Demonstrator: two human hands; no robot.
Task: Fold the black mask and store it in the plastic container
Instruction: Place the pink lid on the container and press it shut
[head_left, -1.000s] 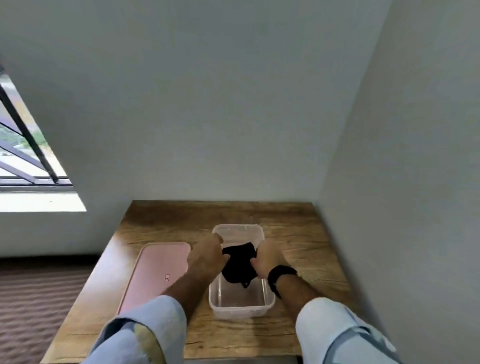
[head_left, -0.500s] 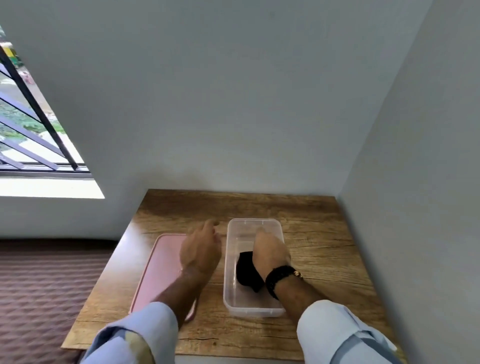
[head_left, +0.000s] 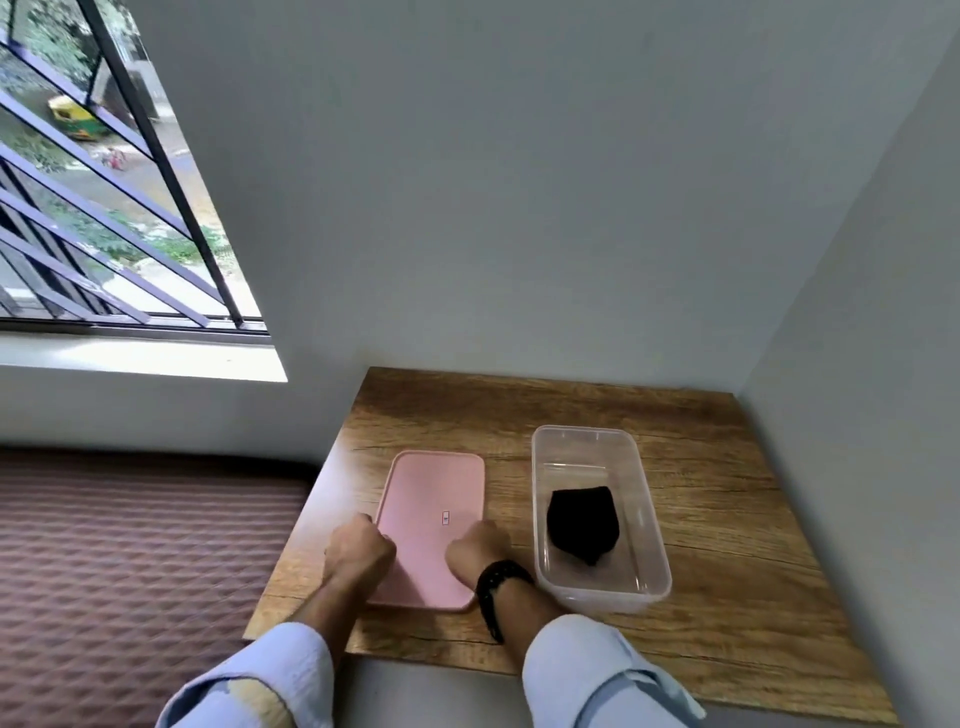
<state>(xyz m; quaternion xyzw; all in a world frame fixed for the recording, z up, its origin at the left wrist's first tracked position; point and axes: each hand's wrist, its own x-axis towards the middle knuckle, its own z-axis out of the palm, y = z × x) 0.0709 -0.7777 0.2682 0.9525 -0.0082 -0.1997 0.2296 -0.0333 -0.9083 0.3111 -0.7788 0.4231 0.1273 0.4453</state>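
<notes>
The folded black mask (head_left: 583, 524) lies inside the clear plastic container (head_left: 652, 530) on the wooden table (head_left: 727, 545); nothing touches it. Left of the container lies a flat pink lid (head_left: 434, 499). My left hand (head_left: 358, 553) curls over the lid's left edge. My right hand (head_left: 478, 551), with a black wristband, rests on the lid's right edge close to the container. Both hands appear to grip the lid, which still lies on the table.
Grey walls close in the table at the back and right. A barred window (head_left: 104, 208) is at the upper left. A maroon quilted surface (head_left: 130, 571) lies left of the table, lower down.
Both hands left the container and moved left to the pink lid's edges. The mask now lies by itself in the container. The camera view has swung left.
</notes>
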